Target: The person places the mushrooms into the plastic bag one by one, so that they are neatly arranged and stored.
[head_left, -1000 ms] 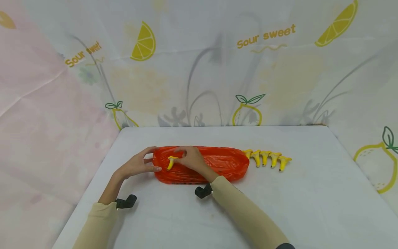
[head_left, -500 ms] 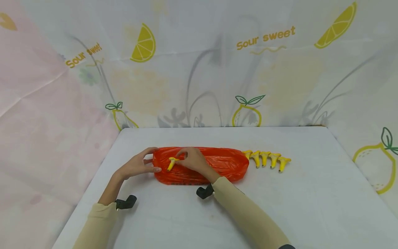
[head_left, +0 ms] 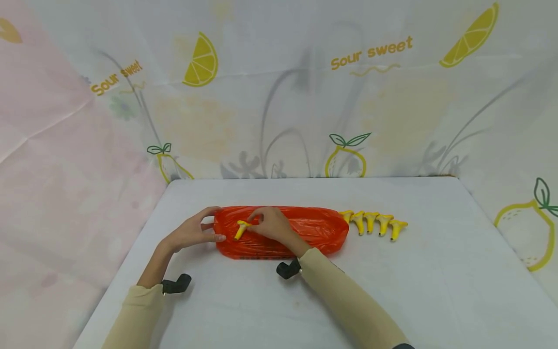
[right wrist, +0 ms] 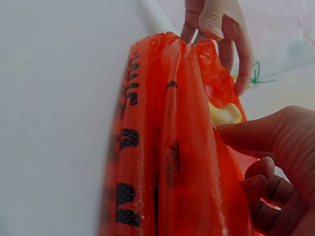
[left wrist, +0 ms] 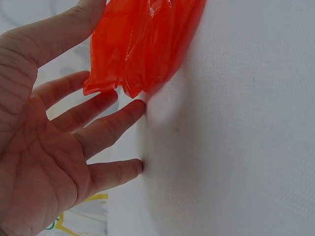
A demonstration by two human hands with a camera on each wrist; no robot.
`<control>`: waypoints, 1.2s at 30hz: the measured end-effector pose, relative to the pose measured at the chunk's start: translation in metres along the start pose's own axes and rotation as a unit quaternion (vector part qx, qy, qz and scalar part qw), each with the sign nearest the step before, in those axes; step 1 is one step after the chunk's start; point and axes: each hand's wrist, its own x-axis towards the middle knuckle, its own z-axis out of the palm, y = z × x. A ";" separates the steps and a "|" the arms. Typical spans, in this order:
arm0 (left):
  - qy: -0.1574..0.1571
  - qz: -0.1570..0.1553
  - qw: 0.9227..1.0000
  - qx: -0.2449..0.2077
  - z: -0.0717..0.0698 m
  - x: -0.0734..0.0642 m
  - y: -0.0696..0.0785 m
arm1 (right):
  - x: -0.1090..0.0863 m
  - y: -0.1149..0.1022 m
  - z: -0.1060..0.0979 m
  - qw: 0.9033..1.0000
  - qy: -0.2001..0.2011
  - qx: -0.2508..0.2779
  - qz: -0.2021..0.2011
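Two beige sleeves [head_left: 348, 295], entering from the bottom of the head view at lower left and lower right of centre; a black wrist camera [head_left: 176, 283] by each cuff. White table [head_left: 414, 291], reaching from the bottom edge to mid-frame. Red plastic bag [head_left: 320, 230], creased, lying lengthwise at centre, black print along its near edge. Left hand [head_left: 192, 231], at the bag's left end — fingers spread, thumb well apart from them. Right hand [head_left: 273, 225], over the bag's left half — thumb and fingertips pinching one yellow trumpet-shaped mushroom [head_left: 240, 231], cap up-frame, stem slanting to lower left; contact between stem and plastic cannot be told. Five similar mushrooms [head_left: 384, 225], in a row at right of centre, caps up-frame, the leftmost partly hidden by the bag. Printed backdrop [head_left: 279, 102], pale, pink at left: lemon outlines with green leaves lower down, two lemon slices and "Sour sweet" twice above.
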 end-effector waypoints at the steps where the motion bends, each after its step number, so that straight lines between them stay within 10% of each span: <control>1: 0.000 -0.001 1.000 0.000 0.000 0.000 0.000 | 0.000 0.000 0.000 1.000 0.001 -0.001 -0.001; 36: -0.006 0.003 1.000 -0.015 0.000 -0.003 0.005 | 0.004 -0.005 0.014 0.998 0.058 0.002 0.030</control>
